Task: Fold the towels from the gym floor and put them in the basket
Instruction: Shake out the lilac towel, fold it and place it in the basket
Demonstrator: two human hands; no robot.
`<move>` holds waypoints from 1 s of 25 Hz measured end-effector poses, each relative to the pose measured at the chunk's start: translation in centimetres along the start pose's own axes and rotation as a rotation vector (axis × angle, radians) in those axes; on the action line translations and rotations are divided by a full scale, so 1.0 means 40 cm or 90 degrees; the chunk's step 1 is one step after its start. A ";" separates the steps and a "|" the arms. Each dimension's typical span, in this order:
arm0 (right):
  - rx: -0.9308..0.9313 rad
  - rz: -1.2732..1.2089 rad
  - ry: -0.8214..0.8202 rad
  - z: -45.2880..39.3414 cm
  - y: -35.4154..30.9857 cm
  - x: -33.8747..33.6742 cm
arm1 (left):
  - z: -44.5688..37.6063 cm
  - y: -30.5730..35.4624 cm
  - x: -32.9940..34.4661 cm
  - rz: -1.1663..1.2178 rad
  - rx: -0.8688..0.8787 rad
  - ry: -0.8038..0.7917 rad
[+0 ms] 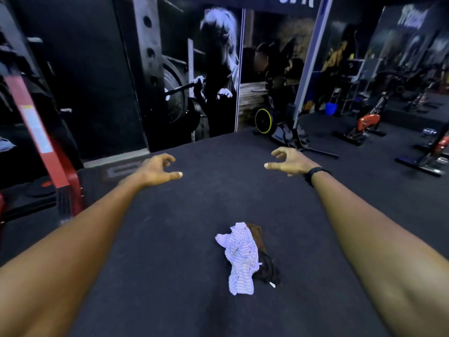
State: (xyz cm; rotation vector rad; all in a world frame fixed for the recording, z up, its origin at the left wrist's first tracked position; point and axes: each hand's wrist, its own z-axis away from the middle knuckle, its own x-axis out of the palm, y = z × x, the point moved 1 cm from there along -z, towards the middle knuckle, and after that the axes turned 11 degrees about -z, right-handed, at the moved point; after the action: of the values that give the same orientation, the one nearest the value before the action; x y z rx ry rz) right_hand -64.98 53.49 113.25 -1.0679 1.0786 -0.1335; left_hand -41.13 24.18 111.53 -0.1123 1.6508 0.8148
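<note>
Both your hands, left hand (159, 170) and right hand (290, 161), reach forward empty, fingers loosely curled. A crumpled striped towel (240, 256) lies on the floor (170, 239) below; grasp it next, likely.

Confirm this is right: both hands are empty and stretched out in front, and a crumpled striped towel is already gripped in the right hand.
Not right. The head view shows the striped towel lying crumpled on the dark floor mat, untouched. The right hand and left hand are both empty, stretched out in front, fingers loosely curled.
</note>
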 end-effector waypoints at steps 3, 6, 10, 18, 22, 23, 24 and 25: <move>0.042 -0.001 0.009 -0.126 0.052 -0.015 | -0.179 0.001 0.069 0.006 0.010 -0.035; 0.075 0.005 0.012 -0.242 0.128 -0.002 | -0.347 -0.005 0.149 0.016 0.017 -0.064; 0.156 -0.013 0.032 -0.424 0.259 0.054 | -0.591 -0.021 0.294 0.010 0.054 -0.142; 0.342 0.008 0.060 -0.769 0.549 0.276 | -1.079 -0.070 0.687 0.046 0.080 -0.335; 0.403 -0.002 0.005 -0.880 0.760 0.455 | -1.193 -0.139 0.937 0.043 0.069 -0.437; 0.404 -0.002 -0.016 -0.910 0.825 0.506 | -1.222 -0.168 1.007 0.038 0.073 -0.460; 0.401 -0.007 -0.032 -0.930 0.881 0.550 | -1.241 -0.197 1.066 0.030 0.080 -0.480; 0.402 -0.009 -0.044 -0.959 0.947 0.606 | -1.267 -0.236 1.137 0.023 0.076 -0.499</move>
State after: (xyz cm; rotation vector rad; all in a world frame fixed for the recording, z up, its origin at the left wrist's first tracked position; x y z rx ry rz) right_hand -96.46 35.20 66.68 -0.5053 0.8775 -0.4155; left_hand -90.48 4.91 67.71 0.2923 0.9528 0.6641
